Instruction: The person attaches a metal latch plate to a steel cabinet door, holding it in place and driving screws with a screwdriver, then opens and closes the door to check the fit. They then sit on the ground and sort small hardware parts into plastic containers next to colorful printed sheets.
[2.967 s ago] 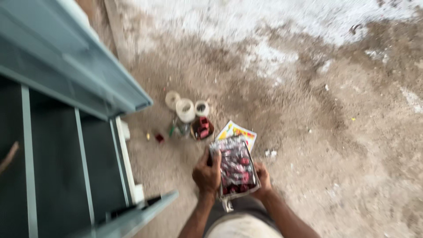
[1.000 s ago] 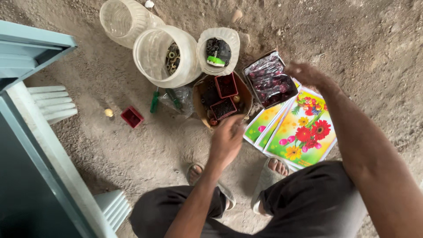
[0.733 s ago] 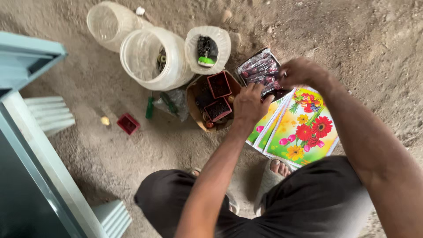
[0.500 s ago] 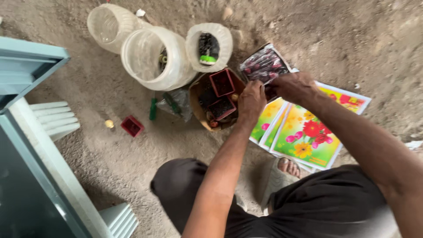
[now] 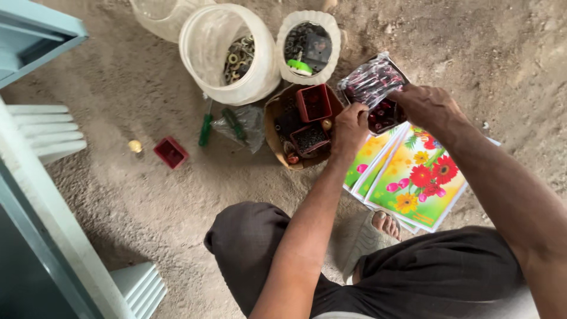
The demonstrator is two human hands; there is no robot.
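I squat on sandy ground. My right hand [image 5: 430, 107] grips the edge of a clear plastic bag [image 5: 371, 81] over a dark tray of small red parts [image 5: 385, 113]. My left hand [image 5: 349, 129] rests at the left side of that tray, beside a brown bowl [image 5: 277, 112] that holds small red boxes [image 5: 313, 103] and dark hardware. Whether the left hand grips the tray is hidden. Flowered cards [image 5: 413, 180] lie under my right forearm.
Two milky plastic jars [image 5: 227, 56] [image 5: 308, 44] with metal rings and dark parts stand behind the bowl. A green-handled tool [image 5: 205, 129], a crumpled plastic bag [image 5: 243, 123], a loose red box [image 5: 170, 152] and a small yellow object [image 5: 135, 146] lie left. A grey-green cabinet [image 5: 35, 177] fills the left edge.
Both hands have come together at the tray of red parts. My left hand moved right from the bowl, and my right hand took hold of the plastic bag.
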